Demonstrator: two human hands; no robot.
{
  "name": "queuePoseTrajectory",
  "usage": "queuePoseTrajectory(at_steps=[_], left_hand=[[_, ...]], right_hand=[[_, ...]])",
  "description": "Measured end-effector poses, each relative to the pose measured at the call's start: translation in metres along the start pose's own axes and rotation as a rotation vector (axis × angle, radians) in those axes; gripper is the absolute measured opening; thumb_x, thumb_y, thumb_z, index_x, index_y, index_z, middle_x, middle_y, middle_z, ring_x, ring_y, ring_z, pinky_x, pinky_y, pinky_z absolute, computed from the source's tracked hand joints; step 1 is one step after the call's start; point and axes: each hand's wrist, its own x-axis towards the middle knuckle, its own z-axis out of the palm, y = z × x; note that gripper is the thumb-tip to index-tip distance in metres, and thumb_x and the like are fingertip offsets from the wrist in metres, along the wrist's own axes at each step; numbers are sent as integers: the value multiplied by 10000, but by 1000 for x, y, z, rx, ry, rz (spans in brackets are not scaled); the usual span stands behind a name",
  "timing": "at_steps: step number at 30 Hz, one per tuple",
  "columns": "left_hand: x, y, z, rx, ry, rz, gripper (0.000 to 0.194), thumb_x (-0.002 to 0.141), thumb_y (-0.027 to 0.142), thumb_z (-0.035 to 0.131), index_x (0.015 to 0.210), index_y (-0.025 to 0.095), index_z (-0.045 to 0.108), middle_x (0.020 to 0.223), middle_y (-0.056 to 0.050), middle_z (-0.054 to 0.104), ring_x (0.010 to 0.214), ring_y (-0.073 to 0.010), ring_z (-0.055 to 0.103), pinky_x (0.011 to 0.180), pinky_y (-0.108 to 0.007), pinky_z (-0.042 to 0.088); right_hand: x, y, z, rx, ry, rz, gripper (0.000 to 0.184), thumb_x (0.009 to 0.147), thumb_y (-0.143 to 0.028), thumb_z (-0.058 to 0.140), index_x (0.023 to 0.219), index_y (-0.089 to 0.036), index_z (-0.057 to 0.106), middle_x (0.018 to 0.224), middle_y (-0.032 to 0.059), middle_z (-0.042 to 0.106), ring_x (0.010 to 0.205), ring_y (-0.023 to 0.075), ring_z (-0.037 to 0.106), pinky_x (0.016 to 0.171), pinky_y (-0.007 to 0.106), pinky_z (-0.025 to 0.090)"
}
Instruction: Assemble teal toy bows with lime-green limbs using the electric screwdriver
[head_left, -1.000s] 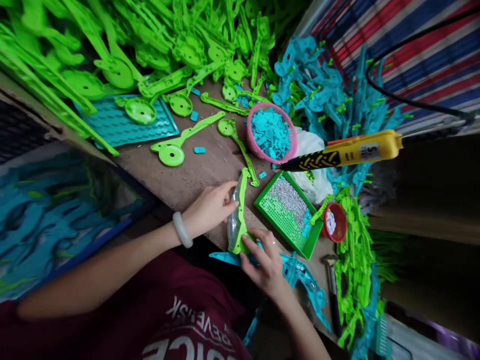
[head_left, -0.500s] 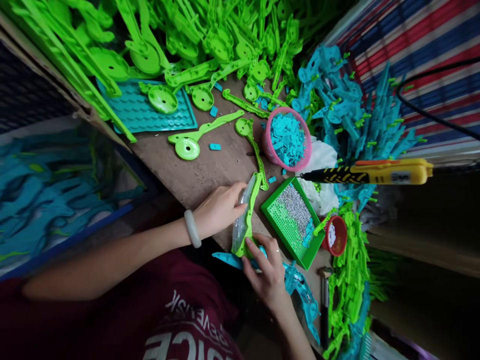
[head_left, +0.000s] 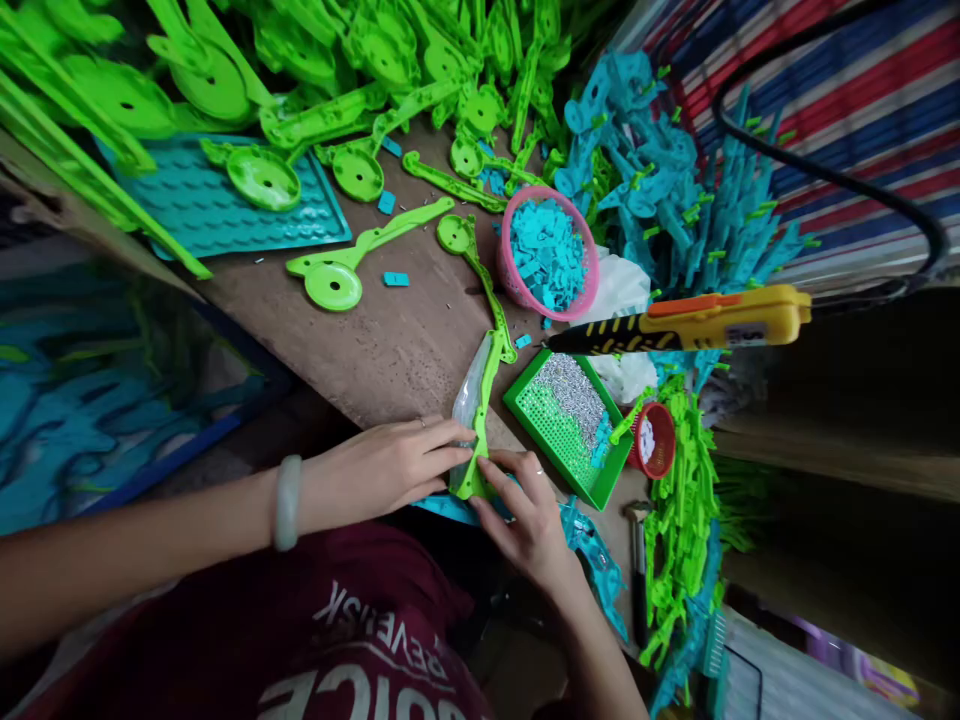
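A long light-green plastic part (head_left: 489,385) lies at the table's front edge with a clear plastic piece (head_left: 469,385) along its left side. My left hand (head_left: 412,460) has its fingers together over the lower stretch of both pieces; its thumb is hidden. At the bottom end of the green part, my right hand (head_left: 525,510) grips with thumb and fingers. Another green part with a round end (head_left: 455,233) touches its top. Beneath the hands, a blue plastic piece (head_left: 450,508) sticks out past the table edge.
A yellow-black electric screwdriver (head_left: 675,322) hangs over a green tray (head_left: 559,465) of small screws. Nearby stand a pink basket (head_left: 510,265) of blue pieces and a red cup (head_left: 664,455). A hammer (head_left: 638,570) lies at right. Green parts (head_left: 382,50) pile up behind.
My left hand has slid down the green part from its middle to its lower stretch. My right hand stays at the bottom end. The view has shifted slightly.
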Motion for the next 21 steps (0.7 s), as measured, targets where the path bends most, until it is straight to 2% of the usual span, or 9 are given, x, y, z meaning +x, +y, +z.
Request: queuePoseTrajectory(at_steps=[4, 7, 12, 16, 18, 21], left_hand=[[-4, -13, 11, 38, 54, 70, 271, 1000, 207, 472, 1233, 132, 589, 1259, -110, 657, 1109, -197, 665, 976, -342, 565], [-1, -15, 8, 86, 80, 109, 277, 1006, 219, 469, 1238, 128, 590, 1255, -110, 669, 1085, -184, 677, 961, -317, 567], [-1, 7, 3, 183, 70, 197, 262, 985, 198, 462, 1170, 127, 633, 1210, -112, 691, 1112, -213, 648, 986, -363, 533], [-15, 31, 27, 472, 73, 159, 417, 965, 262, 486, 1317, 49, 553, 1431, -184, 552, 1329, -299, 508, 1106, -435, 432], [-22, 39, 42, 609, 125, 147, 432, 957, 196, 444, 1336, 7, 531, 1447, -209, 530, 1358, -316, 483, 1130, -449, 398], [-23, 45, 54, 711, 192, 167, 423, 941, 144, 393, 1287, -37, 557, 1373, -239, 585, 1311, -325, 537, 1129, -463, 388]], right_hand=[[0, -3, 3, -94, -45, 3, 433, 945, -204, 596, 1369, -179, 512, 1192, 145, 610, 1059, 246, 582, 912, 423, 547], [0, -4, 4, -129, -63, 7, 377, 949, -238, 599, 1319, -171, 565, 1135, 139, 631, 1013, 237, 591, 866, 389, 560], [-2, 0, 8, -142, -19, -12, 327, 946, -245, 604, 1263, -165, 595, 1094, 133, 657, 998, 233, 601, 843, 377, 565], [-9, 2, 12, -36, 38, -83, 320, 925, -261, 645, 1215, -139, 585, 1097, 138, 679, 988, 222, 621, 854, 381, 568], [-12, 1, 8, 33, 23, -98, 350, 909, -300, 670, 1207, -138, 584, 1103, 140, 688, 1005, 225, 632, 868, 386, 568], [-8, 0, -7, 157, -71, -85, 320, 914, -303, 665, 1190, -151, 608, 1129, 139, 697, 1072, 229, 635, 910, 397, 552]])
